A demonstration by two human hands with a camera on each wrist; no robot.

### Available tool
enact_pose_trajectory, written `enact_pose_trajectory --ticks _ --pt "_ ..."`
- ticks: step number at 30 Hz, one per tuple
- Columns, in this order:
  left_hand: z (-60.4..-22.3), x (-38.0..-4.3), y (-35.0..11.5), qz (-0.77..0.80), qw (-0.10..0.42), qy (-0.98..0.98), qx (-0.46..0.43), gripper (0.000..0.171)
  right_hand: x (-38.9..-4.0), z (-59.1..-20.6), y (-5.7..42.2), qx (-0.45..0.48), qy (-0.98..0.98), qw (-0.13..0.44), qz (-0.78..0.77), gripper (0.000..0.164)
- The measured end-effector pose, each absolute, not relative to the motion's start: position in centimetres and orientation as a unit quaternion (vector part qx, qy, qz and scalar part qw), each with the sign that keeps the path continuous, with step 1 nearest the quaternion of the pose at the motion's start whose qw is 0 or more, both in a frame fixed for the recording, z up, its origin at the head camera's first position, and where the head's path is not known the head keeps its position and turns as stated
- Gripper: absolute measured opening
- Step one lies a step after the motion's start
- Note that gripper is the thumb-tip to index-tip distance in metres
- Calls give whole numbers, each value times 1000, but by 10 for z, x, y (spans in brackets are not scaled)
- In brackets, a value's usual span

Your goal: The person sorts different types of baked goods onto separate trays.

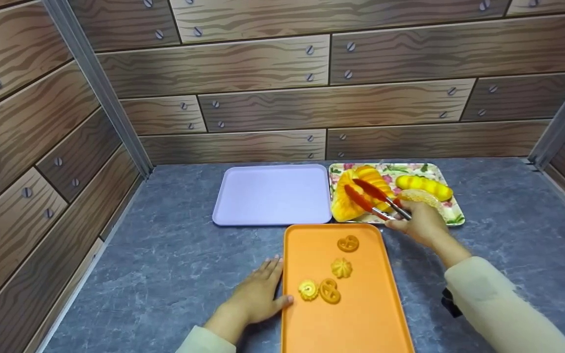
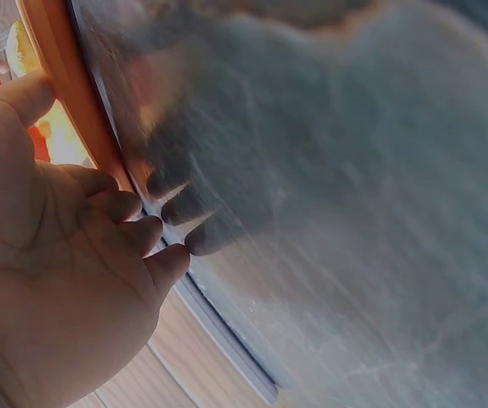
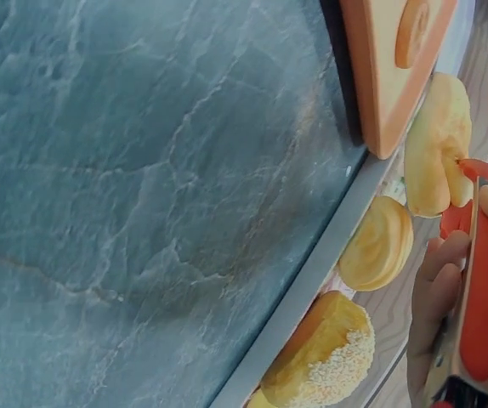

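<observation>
My right hand (image 1: 424, 223) grips a pair of tongs (image 1: 359, 198) with red tips and metal arms. The tips stand apart over a golden croissant (image 1: 373, 175) and a folded yellow pastry (image 1: 344, 208) on the floral tray (image 1: 454, 215); whether they touch either, I cannot tell. A sesame-topped bun (image 3: 337, 365) and a round bread (image 3: 378, 245) show near the tongs in the right wrist view. My left hand (image 1: 258, 294) lies with fingers extended along the left side of the orange tray (image 1: 351, 328), its thumb on the rim.
On the orange tray lie two pretzel-shaped biscuits (image 1: 348, 243), a star-shaped cookie (image 1: 341, 268) and a round cookie (image 1: 308, 290). A lilac tray (image 1: 272, 196) stands behind, left of the floral one. A long yellow bread (image 1: 424, 186) lies at the back right. Wood-patterned walls (image 1: 263, 113) enclose the table.
</observation>
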State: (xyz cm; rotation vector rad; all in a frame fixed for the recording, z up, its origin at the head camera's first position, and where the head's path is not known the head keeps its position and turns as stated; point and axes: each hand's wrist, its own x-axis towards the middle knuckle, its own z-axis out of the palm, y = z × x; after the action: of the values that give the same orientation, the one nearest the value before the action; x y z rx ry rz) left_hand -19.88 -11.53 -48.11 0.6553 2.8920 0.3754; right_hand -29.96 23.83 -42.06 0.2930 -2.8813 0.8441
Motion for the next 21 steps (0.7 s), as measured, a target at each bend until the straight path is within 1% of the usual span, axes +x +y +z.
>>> enact_pose_trajectory --ticks 3,7,11,15,17,18,21 --pt "-480 -199 -116 127 77 964 220 77 -301 -424 237 93 -955 65 275 38" --pt "-479 -198 -116 130 80 964 218 77 -303 -427 237 85 -954 52 282 43" --pt "-478 -198 -116 128 79 964 218 77 -304 -428 236 76 -952 41 292 42" --pt "-478 -198 -115 126 76 965 219 77 -304 -430 235 67 -950 49 302 43" --pt "-479 -198 -115 124 76 964 220 77 -304 -430 234 63 -949 53 305 49" --pt "-479 -198 -115 125 76 964 221 77 -303 -430 235 61 -949 53 306 55" --pt "-479 -198 -116 124 78 965 219 78 -303 -431 237 57 -951 47 300 83"
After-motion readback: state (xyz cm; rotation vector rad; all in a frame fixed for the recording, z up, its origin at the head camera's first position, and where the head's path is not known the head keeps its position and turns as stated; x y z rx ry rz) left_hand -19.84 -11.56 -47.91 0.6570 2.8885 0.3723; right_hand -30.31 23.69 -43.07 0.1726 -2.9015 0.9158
